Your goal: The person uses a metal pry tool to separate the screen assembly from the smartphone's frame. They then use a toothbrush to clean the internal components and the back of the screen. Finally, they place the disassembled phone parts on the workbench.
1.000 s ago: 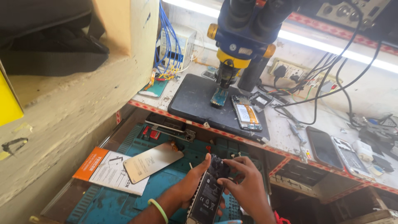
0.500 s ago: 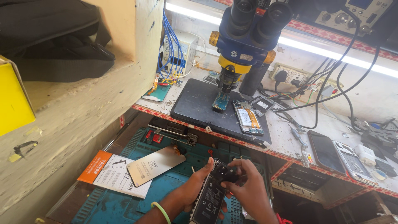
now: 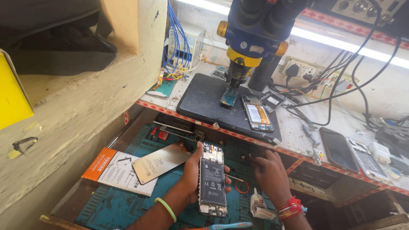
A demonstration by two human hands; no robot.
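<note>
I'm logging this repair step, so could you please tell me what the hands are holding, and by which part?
The left hand holds an opened phone by its long edges, near the middle. The right hand rests on the mat; whether it holds anything cannot be told.

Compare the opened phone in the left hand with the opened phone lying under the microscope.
The held phone is gripped in the left hand above the teal mat; the microscope phone lies flat, untouched, on the black pad. The held one shows a dark battery, the other a pale one. Both have their backs off.
</note>
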